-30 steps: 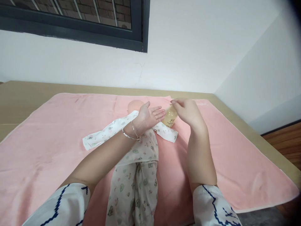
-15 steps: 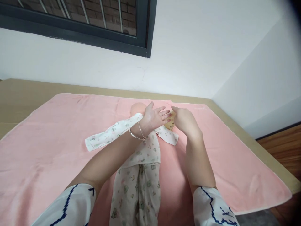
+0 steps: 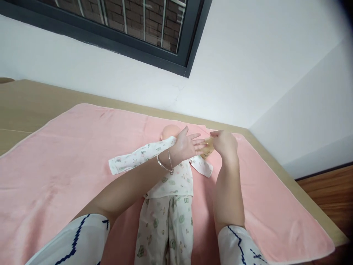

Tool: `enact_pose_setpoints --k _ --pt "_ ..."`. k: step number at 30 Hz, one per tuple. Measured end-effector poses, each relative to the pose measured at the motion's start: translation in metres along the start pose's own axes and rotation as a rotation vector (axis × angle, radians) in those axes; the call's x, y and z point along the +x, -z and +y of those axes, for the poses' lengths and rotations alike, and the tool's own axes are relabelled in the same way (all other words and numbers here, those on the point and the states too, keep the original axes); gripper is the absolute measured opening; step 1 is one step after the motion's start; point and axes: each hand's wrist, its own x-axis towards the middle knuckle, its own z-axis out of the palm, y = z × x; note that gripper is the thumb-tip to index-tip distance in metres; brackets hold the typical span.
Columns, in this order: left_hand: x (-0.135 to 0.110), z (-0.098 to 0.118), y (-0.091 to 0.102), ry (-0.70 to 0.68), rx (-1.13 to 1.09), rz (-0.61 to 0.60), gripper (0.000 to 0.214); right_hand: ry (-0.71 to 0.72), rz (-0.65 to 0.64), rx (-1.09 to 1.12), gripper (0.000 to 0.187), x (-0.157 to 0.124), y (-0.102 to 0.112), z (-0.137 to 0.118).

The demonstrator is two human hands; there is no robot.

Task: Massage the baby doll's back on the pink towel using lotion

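Head view: right hand (image 3: pixel 225 144) holds yellowish bottle (image 3: pixel 207 148).

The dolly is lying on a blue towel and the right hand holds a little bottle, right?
No, the towel is pink, not blue; the head view shows it. The doll does lie on it, and the right hand holds a little bottle.

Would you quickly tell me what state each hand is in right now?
Left hand: open, palm up, holding nothing.
Right hand: closed on the small yellowish bottle.
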Motion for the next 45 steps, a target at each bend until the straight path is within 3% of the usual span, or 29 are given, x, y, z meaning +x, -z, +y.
enact_pose_setpoints --k 7,12,17,23,26,30,34,37,40,43,45 --pt "-0.053 0.014 0.015 -0.032 -0.015 0.019 0.070 -0.029 0.010 0.020 0.052 -0.005 -0.006 -0.011" --pt "-0.084 0.023 0.026 -0.164 -0.096 0.072 0.050 0.020 0.042 -0.020 0.052 -0.016 -0.014 -0.028" --pt "-0.108 0.029 0.031 -0.242 -0.147 -0.003 0.069 0.021 0.036 -0.015 0.053 -0.022 -0.017 -0.035" --pt "-0.122 0.029 0.027 -0.392 -0.180 -0.051 0.084 -0.008 0.071 0.164 0.059 -0.029 -0.011 -0.027" --pt "-0.122 0.027 0.026 -0.423 -0.180 -0.054 0.088 0.076 0.155 0.280 0.054 -0.047 -0.004 -0.032" --pt "-0.120 0.028 0.026 -0.483 -0.162 -0.001 0.087 0.330 0.204 0.520 0.044 -0.075 -0.006 -0.050" --pt "-0.115 0.024 0.025 -0.564 -0.035 0.173 0.058 0.464 0.106 0.899 0.050 -0.095 -0.030 -0.073" --pt "-0.113 0.011 0.026 -0.757 0.277 0.310 0.047 0.475 -0.183 1.113 0.058 -0.117 -0.045 -0.089" --pt "-0.119 -0.006 0.027 -0.851 0.616 0.334 0.044 0.556 -0.422 1.299 0.056 -0.144 -0.046 -0.100" --pt "-0.130 -0.023 0.022 -0.879 0.788 0.296 0.044 0.600 -0.445 1.419 0.053 -0.159 -0.039 -0.102" --pt "-0.138 -0.036 0.016 -0.893 0.895 0.264 0.046 0.550 -0.407 1.460 0.050 -0.160 -0.036 -0.099"
